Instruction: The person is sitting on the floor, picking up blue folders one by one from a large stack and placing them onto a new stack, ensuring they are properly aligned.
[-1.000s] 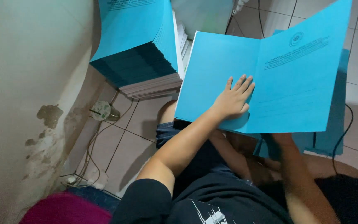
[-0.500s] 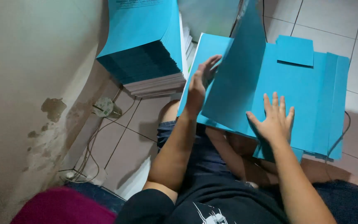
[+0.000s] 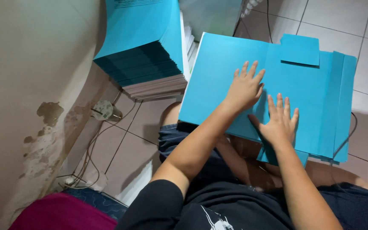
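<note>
Where half a second ago a cover stood lifted, the blue folder now lies shut and flat on the lap — left hand and right hand both press on it, fingers spread, gripping nothing. Beyond the left fingertips sits a stack of blue booklets.

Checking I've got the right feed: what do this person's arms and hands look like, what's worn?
Both hands are bare: the left hand and the right hand show no gloves, rings or watch. The forearms are uncovered; a dark short sleeve of a black printed T-shirt ends above the left elbow.
</note>
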